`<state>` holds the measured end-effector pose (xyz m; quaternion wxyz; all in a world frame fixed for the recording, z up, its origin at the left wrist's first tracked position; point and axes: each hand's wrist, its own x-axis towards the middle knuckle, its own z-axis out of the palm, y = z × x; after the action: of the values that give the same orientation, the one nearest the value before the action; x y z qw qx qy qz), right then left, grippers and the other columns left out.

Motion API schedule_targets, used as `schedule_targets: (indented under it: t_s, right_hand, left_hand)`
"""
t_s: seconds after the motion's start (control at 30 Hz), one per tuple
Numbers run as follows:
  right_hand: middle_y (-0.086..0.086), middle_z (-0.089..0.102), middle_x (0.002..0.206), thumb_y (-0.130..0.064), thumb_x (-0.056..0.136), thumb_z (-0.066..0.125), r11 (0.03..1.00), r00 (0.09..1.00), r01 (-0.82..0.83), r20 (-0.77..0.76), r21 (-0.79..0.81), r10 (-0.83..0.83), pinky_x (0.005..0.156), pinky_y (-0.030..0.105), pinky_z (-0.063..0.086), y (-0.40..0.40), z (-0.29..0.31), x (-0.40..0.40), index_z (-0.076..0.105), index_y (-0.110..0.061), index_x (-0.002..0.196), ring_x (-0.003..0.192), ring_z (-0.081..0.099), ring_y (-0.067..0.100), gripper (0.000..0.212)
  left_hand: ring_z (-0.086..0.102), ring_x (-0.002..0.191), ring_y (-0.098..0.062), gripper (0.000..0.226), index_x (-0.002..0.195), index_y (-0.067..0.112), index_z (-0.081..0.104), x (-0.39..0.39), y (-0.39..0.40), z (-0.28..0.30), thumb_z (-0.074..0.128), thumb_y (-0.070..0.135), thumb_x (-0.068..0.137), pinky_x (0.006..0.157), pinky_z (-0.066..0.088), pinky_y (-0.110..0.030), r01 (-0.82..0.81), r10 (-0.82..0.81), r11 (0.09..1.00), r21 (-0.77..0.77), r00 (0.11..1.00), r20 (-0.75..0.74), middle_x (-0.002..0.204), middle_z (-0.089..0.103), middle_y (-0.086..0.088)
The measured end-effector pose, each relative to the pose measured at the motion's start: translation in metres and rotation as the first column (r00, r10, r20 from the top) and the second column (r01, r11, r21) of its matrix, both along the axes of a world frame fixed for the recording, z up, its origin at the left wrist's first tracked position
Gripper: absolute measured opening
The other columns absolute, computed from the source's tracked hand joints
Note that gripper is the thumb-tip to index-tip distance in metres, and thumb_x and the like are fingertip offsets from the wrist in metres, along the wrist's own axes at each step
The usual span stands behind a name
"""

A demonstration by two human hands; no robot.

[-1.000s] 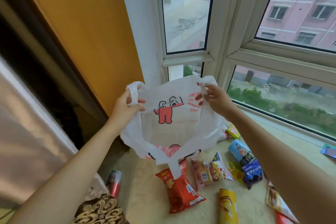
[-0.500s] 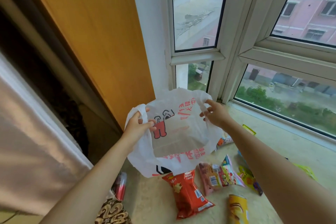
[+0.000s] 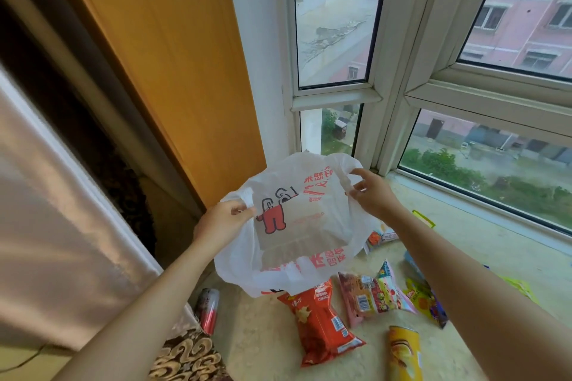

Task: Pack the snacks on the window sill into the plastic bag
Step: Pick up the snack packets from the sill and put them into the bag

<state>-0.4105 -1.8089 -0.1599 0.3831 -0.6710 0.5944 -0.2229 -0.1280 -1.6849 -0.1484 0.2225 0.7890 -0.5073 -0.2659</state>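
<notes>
A white plastic bag (image 3: 297,238) with a red cartoon figure and red lettering is held with its mouth spread wide, low over the left end of the window sill (image 3: 483,244). My left hand (image 3: 221,224) grips its left handle; my right hand (image 3: 370,193) pinches the right handle. Snacks lie on the sill just in front of the bag: a red chip packet (image 3: 320,320), a pink packet (image 3: 365,297), a yellow chip can (image 3: 404,353) and a yellow-purple packet (image 3: 425,303). My right forearm hides other snacks.
A red drink can (image 3: 208,310) lies by the sill's left edge, beside a patterned brown cushion (image 3: 188,359). An orange wooden panel (image 3: 173,65) rises on the left, with a pale curtain (image 3: 52,241) nearer me. White window frames (image 3: 399,71) close the far side.
Both hands have lowered the bag towards the sill and spread its mouth wider. My view has tilted, so the snacks sit lower in the frame.
</notes>
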Motion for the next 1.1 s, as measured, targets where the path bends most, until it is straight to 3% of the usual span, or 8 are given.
schedule_targets:
  t_s: [0.1, 0.2, 0.4, 0.53, 0.7, 0.87, 1.0, 1.1]
  right_hand:
    - [0.001, 0.065, 0.101, -0.01, 0.09, 0.059, 1.0, 1.0, 0.008, 0.028, -0.022, -0.007, 0.084, 0.044, 0.054, 0.006, 0.006, -0.003, 0.052, -0.021, 0.131, 0.094, 0.062, 0.02, 0.044]
    - [-0.001, 0.069, 0.098, -0.01, 0.089, 0.06, 0.996, 0.999, 0.006, 0.033, -0.093, -0.003, 0.083, 0.043, 0.055, 0.014, 0.013, -0.005, 0.061, -0.021, 0.119, 0.092, 0.064, 0.016, 0.032]
    - [-0.006, 0.069, 0.096, -0.011, 0.091, 0.055, 0.977, 0.995, -0.005, 0.095, -0.215, 0.026, 0.077, 0.03, 0.053, 0.051, 0.022, -0.001, 0.065, -0.023, 0.11, 0.086, 0.063, 0.008, 0.025]
    - [-0.011, 0.065, 0.111, -0.015, 0.093, 0.053, 0.947, 0.997, -0.075, -0.017, -0.312, 0.074, 0.079, 0.024, 0.048, 0.094, 0.003, 0.003, 0.063, -0.025, 0.116, 0.095, 0.059, 0.004, 0.027]
    - [-0.005, 0.058, 0.126, -0.019, 0.092, 0.057, 0.864, 0.948, -0.276, -0.267, -0.421, 0.173, 0.086, 0.036, 0.051, 0.138, -0.053, -0.002, 0.058, -0.023, 0.123, 0.113, 0.055, 0.017, 0.031]
    - [0.008, 0.054, 0.134, -0.024, 0.088, 0.049, 0.751, 0.893, -0.41, -0.396, -0.518, 0.214, 0.093, 0.042, 0.049, 0.174, -0.117, -0.002, 0.054, -0.017, 0.128, 0.119, 0.052, 0.028, 0.041]
    - [0.01, 0.045, 0.144, -0.029, 0.09, 0.042, 0.744, 0.836, -0.492, -0.485, -0.452, 0.258, 0.107, 0.044, 0.032, 0.197, -0.17, 0.0, 0.047, -0.018, 0.137, 0.132, 0.043, 0.027, 0.048]
    - [0.01, 0.047, 0.143, -0.029, 0.088, 0.045, 0.777, 0.816, -0.509, -0.495, -0.37, 0.299, 0.104, 0.044, 0.031, 0.21, -0.211, -0.002, 0.049, -0.017, 0.136, 0.129, 0.048, 0.028, 0.05]
  left_hand:
    - [0.064, 0.093, -0.012, 0.04, 0.113, 0.028, 0.066, -0.002, 0.005, 0.012, 0.049, 0.057, 0.091, 0.077, 0.053, -0.03, -0.021, 0.022, 1.0, -0.007, 0.949, 0.315, 0.108, 0.068, 0.012]
    - [0.065, 0.094, -0.013, 0.04, 0.118, 0.027, 0.063, -0.012, 0.009, 0.025, 0.048, 0.053, 0.094, 0.072, 0.052, -0.027, 0.037, 0.023, 0.993, -0.114, 0.87, 0.492, 0.111, 0.069, 0.01]
    - [0.062, 0.102, -0.013, 0.034, 0.123, 0.024, 0.06, -0.047, 0.023, 0.013, 0.049, 0.04, 0.096, 0.079, 0.048, -0.029, 0.251, -0.071, 0.933, -0.257, 0.831, 0.552, 0.118, 0.066, 0.009]
    - [0.058, 0.111, -0.013, 0.038, 0.128, 0.025, 0.059, -0.064, 0.035, -0.03, 0.049, 0.041, 0.095, 0.086, 0.045, -0.031, 0.332, -0.149, 0.915, -0.23, 0.806, 0.573, 0.125, 0.062, 0.01]
    - [0.056, 0.119, -0.017, 0.047, 0.134, 0.022, 0.054, -0.068, 0.064, -0.091, 0.055, 0.041, 0.092, 0.09, 0.048, -0.037, 0.353, -0.197, 0.918, -0.181, 0.801, 0.566, 0.132, 0.058, 0.004]
    - [0.046, 0.132, -0.017, 0.055, 0.141, 0.022, 0.047, -0.072, 0.1, -0.141, 0.04, 0.049, 0.093, 0.098, 0.046, -0.041, 0.383, -0.21, 0.909, -0.167, 0.766, 0.608, 0.144, 0.049, 0.002]
    - [0.037, 0.138, -0.016, 0.057, 0.146, 0.023, 0.035, -0.083, 0.13, -0.187, 0.038, 0.046, 0.095, 0.107, 0.036, -0.04, 0.479, -0.316, 0.868, -0.134, 0.738, 0.596, 0.152, 0.037, 0.002]
    - [0.041, 0.136, -0.013, 0.056, 0.144, 0.024, 0.043, -0.098, 0.143, -0.221, 0.043, 0.045, 0.092, 0.106, 0.034, -0.038, 0.543, -0.418, 0.836, -0.073, 0.718, 0.557, 0.151, 0.039, 0.005]
